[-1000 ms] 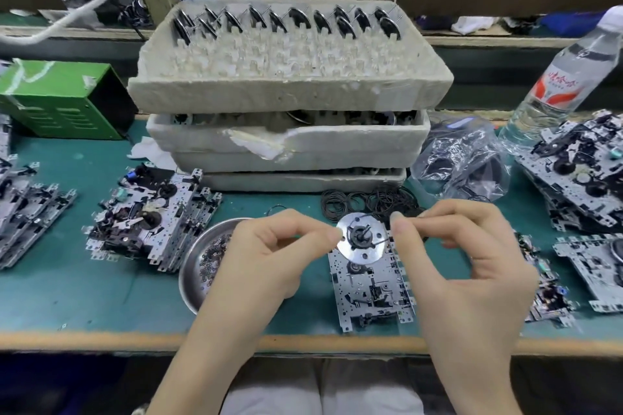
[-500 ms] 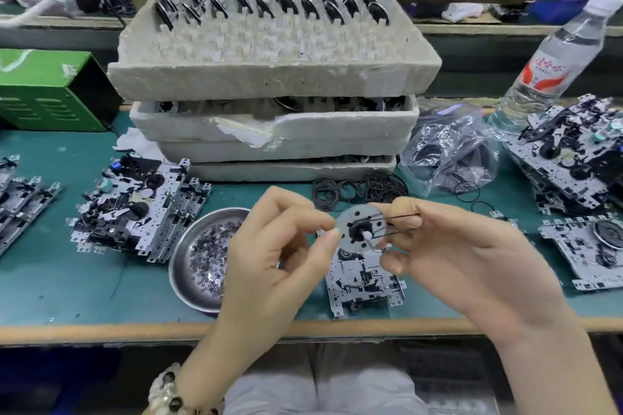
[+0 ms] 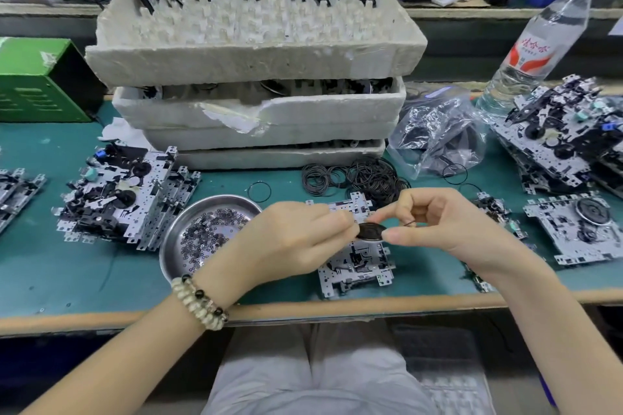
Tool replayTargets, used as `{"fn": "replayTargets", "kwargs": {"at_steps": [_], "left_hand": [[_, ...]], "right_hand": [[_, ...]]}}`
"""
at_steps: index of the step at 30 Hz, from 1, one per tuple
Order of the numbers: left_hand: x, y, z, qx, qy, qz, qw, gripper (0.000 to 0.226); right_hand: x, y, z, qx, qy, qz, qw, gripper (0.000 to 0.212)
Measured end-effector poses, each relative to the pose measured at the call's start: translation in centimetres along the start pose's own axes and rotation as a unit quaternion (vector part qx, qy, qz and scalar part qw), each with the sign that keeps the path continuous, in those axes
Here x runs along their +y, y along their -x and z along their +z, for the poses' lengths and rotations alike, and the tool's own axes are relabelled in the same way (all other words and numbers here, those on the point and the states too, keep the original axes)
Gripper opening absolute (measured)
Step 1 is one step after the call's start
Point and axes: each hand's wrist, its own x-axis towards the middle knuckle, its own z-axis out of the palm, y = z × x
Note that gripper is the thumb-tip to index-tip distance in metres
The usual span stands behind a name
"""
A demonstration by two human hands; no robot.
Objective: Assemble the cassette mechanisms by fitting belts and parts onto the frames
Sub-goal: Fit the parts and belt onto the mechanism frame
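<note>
A round metal flywheel (image 3: 371, 232) lies almost flat between my two hands, just above a metal cassette frame (image 3: 357, 258) on the green mat. My left hand (image 3: 290, 239) pinches the flywheel's left edge. My right hand (image 3: 438, 222) pinches its right edge with thumb and forefinger, and a thin black belt (image 3: 409, 222) shows by its curled fingers. Loose black belts (image 3: 364, 178) lie heaped behind the frame. A steel dish (image 3: 188, 229) of small washers sits left of the frame.
Stacked foam trays (image 3: 256, 54) with more flywheels stand at the back. Piles of frames lie at left (image 3: 124, 202) and right (image 3: 559, 145). One frame with a flywheel (image 3: 580, 229), a plastic bag (image 3: 435, 135), a water bottle (image 3: 539, 44) and a green box (image 3: 37, 81) are around.
The flywheel has turned from facing me to lying nearly flat, and both hands have lowered it toward the frame. The view has shifted downward.
</note>
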Motion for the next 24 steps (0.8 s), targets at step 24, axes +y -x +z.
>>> {"fn": "replayTargets", "kwargs": {"at_steps": [24], "left_hand": [[-2.4,-0.2,0.6,-0.056,0.011,-0.005,0.998,0.043]], "right_hand": [[2.0,1.5,1.4,0.088,0.139,-0.085,0.983,0.037]]}}
